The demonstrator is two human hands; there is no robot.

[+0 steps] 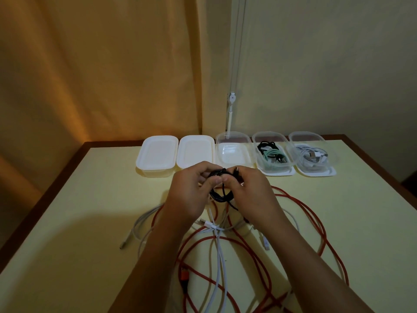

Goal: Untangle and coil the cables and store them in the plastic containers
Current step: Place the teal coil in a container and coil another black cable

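— Both hands up over the middle of the worktop [108, 199], left hand [191, 195] and right hand [250, 193] almost touching, pinching one small black cable [222, 193] between them.

— Grip state?

— Fingers curled and pressed onto the black loops on both sides; a short end poking up near the right thumb. Coil hanging downward from the fingertips, loops roughly upright, not flat.

— Nearest open container?

— Straight ahead, just beyond the knuckles: empty clear container [233, 152], lid off and tucked under. Slightly nearer the right hand, though close to centred. To its right, a container with black and green cables [272, 157], then a container with white cables [312, 158]. To the left, two closed white containers [176, 152].

— So a short forward carry, probably?

— Seemingly, once the loose end is tucked. Coil's plane upright, container's long axis running away from the body, so likely a tip flat before dropping in.

— Left on the worktop?

— Long red cable [304, 211] in wide loops under and around both forearms, white cables [220, 256] crossing through it. Well tangled, untouched. Risk: black tail possibly threaded through that pile below; hard to tell.
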